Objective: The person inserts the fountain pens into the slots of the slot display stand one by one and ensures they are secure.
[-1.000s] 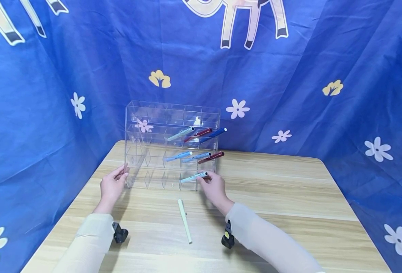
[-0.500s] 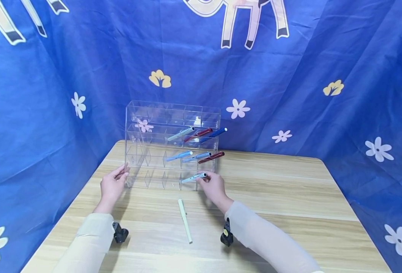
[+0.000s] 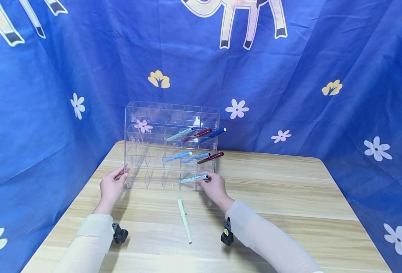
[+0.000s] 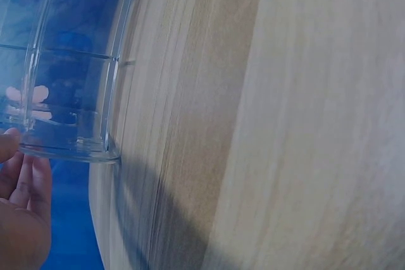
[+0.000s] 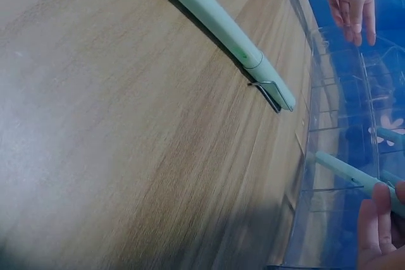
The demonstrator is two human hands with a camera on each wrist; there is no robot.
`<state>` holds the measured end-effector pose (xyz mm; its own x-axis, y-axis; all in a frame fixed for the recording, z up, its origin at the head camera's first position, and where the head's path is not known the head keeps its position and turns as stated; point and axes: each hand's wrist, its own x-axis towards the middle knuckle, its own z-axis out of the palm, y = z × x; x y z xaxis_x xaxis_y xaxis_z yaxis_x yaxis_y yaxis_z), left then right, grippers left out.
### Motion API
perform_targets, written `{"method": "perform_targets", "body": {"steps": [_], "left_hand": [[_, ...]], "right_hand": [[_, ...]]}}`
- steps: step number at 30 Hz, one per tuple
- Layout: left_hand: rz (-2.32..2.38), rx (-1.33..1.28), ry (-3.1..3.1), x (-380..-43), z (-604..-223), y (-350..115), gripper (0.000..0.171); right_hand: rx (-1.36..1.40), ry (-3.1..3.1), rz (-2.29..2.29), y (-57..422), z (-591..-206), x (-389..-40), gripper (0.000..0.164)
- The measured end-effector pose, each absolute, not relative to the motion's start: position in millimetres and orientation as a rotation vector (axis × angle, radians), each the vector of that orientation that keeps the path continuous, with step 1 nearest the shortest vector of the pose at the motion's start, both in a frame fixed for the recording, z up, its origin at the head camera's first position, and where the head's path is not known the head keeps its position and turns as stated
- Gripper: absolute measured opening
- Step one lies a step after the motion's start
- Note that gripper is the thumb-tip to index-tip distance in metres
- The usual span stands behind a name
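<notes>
A clear acrylic pen rack (image 3: pixel 154 172) stands on the table, divided into tiers of small compartments. My left hand (image 3: pixel 113 185) grips its left side wall low down; the left wrist view has the thumb before the panel (image 4: pixel 69 152) and fingers behind it. With thumb and fingers my right hand (image 3: pixel 215 188) pinches a light blue pen (image 3: pixel 191 179) at its clip end, the other end reaching into the lowest tier on the right. In the right wrist view this pen (image 5: pixel 345 170) looks mint. A pale green pen (image 3: pixel 184 222) with a wire clip lies on the table before the rack.
Above the held pen, light blue, dark red (image 3: pixel 211 157) and dark blue (image 3: pixel 213 135) pens lean out of the two middle tiers. The wooden table (image 3: pixel 276 189) stretches right of the rack. A blue patterned curtain (image 3: pixel 289 76) hangs close behind.
The pen in my right hand has shifted slightly, its clip end dipping a little and then moving slightly right. My left hand, the rack and the pale green pen stay put.
</notes>
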<state>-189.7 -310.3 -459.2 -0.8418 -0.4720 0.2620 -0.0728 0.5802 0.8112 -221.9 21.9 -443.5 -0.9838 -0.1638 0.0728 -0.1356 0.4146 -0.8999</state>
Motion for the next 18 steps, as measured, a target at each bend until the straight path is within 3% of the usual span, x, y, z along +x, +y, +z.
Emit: {"method": "perform_targets", "body": {"steps": [13, 18], "left_hand": [[-1.18, 0.447, -2.358, -190, -458, -310, 0.035], [-1.174, 0.451, -2.368, -190, -459, -311, 0.036]], "right_hand": [[-0.283, 2.628, -1.712, 31, -445, -221, 0.033], [-0.346, 2.67, -1.739, 34, -441, -219, 0.031]]}}
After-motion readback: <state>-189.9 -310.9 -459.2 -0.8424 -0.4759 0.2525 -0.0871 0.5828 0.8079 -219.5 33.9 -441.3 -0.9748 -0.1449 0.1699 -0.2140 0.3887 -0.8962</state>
